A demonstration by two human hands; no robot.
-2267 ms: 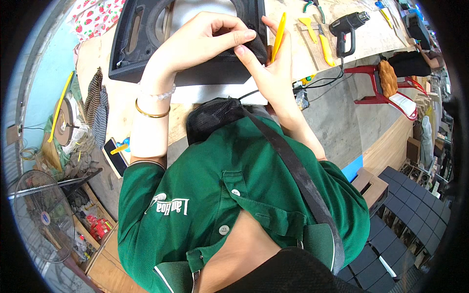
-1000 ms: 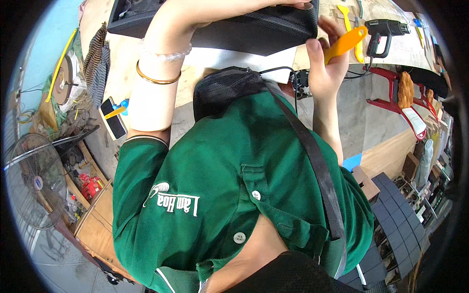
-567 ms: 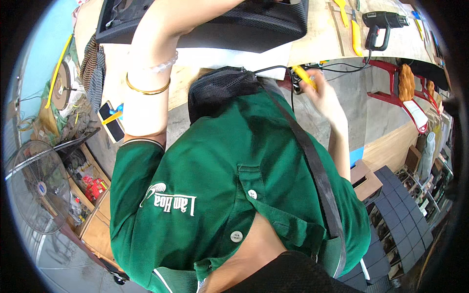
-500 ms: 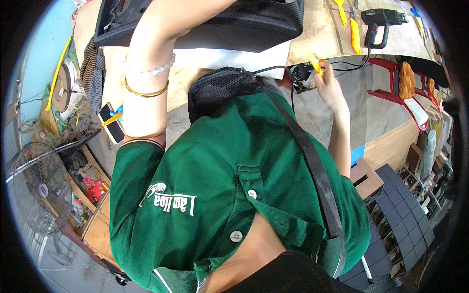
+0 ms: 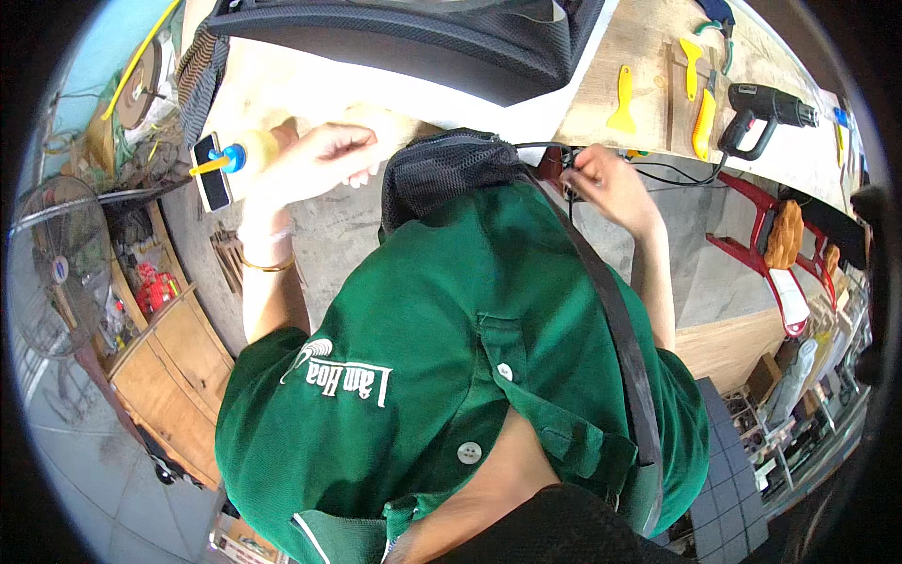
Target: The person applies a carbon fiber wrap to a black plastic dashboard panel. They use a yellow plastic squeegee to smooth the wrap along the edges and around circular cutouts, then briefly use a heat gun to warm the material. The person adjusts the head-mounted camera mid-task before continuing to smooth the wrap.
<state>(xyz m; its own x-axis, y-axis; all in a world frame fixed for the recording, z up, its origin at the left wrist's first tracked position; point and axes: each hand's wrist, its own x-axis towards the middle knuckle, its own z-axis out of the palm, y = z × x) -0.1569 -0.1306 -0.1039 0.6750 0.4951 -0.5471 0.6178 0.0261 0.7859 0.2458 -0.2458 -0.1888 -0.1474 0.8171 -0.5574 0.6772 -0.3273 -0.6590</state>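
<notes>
My left hand [image 5: 324, 162] is over the table's front edge at the left, fingers loosely bent and apart, with nothing visible in them. Beside its wrist stands a pale bottle [image 5: 256, 150] with a blue and yellow nozzle, next to a phone [image 5: 212, 172] with a dark screen. My right hand [image 5: 611, 188] is just in front of the table edge, its fingers curled in; whatever they may hold is hidden. A yellow scraper [image 5: 624, 101] lies on the table beyond it. A black textured, tray-like part [image 5: 413, 61] rests on a white sheet [image 5: 348, 89] at the far side.
To the right lie a second yellow scraper [image 5: 692, 68], a yellow-handled knife [image 5: 705, 122], pliers [image 5: 722, 42] and a black heat gun [image 5: 766, 117] with its cable. A red stool [image 5: 752, 230] stands at the right, a fan [image 5: 61, 268] at the left. A black mesh bag [image 5: 437, 179] hangs before me.
My right hand has let go of the yellow scraper, now lying on the table. My left hand has come back from over the black part toward the front edge. The view has shifted.
</notes>
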